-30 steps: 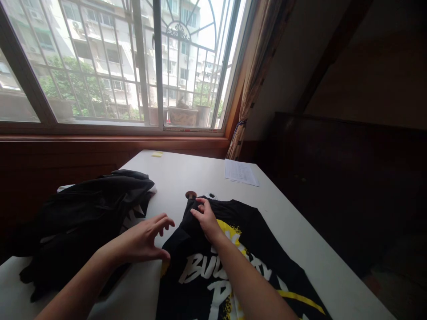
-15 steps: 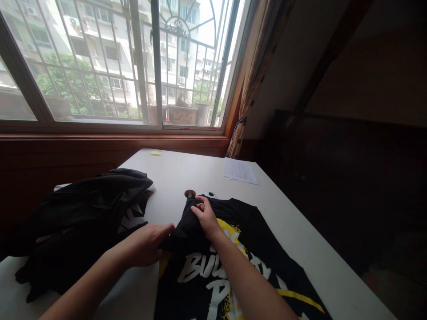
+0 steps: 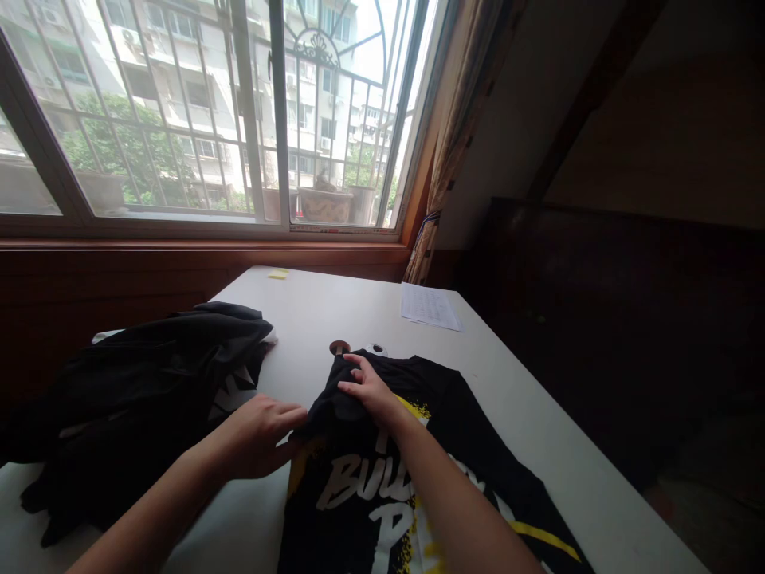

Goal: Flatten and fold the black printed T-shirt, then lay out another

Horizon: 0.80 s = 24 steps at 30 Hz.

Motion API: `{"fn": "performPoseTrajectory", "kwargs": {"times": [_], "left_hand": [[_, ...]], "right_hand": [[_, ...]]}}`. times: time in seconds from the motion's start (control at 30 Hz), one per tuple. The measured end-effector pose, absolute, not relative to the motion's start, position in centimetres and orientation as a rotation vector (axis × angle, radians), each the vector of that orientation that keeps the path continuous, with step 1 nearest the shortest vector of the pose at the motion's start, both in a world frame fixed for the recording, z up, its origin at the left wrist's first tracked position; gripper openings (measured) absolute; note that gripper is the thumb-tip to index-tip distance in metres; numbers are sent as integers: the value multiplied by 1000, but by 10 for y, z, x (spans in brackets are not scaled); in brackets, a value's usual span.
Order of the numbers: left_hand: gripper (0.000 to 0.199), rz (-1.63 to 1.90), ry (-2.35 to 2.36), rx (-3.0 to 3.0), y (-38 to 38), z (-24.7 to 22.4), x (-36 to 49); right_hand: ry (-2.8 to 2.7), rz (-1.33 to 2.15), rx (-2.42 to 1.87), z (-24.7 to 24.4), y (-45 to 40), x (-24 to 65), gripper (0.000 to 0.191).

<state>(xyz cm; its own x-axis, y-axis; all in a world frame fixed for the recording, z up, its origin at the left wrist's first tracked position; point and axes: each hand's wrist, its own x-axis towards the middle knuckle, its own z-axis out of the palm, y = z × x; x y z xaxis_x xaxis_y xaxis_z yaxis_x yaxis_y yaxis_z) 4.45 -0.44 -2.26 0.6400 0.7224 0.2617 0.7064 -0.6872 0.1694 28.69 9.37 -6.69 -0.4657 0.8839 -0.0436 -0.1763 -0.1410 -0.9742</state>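
Note:
A black shirt with white lettering and yellow patches lies on the white table, its left part folded over towards the middle. My left hand is closed on the fabric at the shirt's left edge, the fingertips partly hidden. Over the upper part of the shirt, near the collar, my right hand rests with its fingers apart on the folded cloth. Just beyond the collar are a brown round object and a white roll-like object, both partly covered.
Dark clothes are heaped on the table's left side. A printed paper lies at the far right, and a yellow note near the far edge. Behind stand a barred window and a tied curtain.
My left hand has shifted slightly, and the folded cloth beside it lies flatter. My right hand's fingers have spread a little over the fabric.

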Motion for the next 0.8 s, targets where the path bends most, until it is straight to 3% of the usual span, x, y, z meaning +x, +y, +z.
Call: {"fn": "performPoseTrajectory", "kwargs": {"times": [0.33, 0.8], "left_hand": [[14, 331, 1037, 2865, -21, -11, 75], [35, 318, 1206, 2473, -17, -23, 68]], "right_hand": [[-1370, 1637, -721, -66, 88, 281, 40], [-1133, 1586, -909, -68, 99, 284, 46]]}}
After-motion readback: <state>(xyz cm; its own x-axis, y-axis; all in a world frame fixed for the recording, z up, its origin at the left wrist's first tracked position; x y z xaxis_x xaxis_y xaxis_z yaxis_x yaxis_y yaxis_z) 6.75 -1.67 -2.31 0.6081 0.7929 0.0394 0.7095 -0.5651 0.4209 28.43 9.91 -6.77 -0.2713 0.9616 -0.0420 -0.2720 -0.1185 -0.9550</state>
